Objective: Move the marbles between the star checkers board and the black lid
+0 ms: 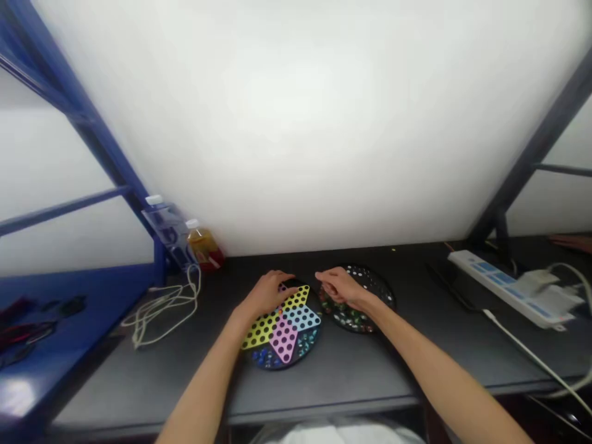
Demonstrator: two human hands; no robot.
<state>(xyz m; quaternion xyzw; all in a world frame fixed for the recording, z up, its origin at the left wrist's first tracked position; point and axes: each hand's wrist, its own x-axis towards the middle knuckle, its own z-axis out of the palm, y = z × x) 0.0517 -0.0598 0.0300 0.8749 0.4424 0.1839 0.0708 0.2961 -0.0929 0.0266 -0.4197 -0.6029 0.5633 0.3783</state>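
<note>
My left hand (269,294) lies over the upper left of a round Chinese checkers board (283,339) with a yellow, pink and light blue star. Its thumb and fingers are apart, and I see nothing held in them. Blue and teal marbles (263,356) lie in the board's lower edge sections. Just to the right, my right hand (340,287) is closed above a second round black board (383,290) that holds dark red, green and white marbles (351,319). The thumb and index finger are pressed together, pointing left. Whatever they may hold is too small to make out.
Behind on the left stand a clear bottle (169,231) and a bottle of yellow drink (204,246). A white cable (166,302) lies coiled in front of them. At right are a power strip (509,287) with plugs and a dark flat device (456,287). A white wall rises behind.
</note>
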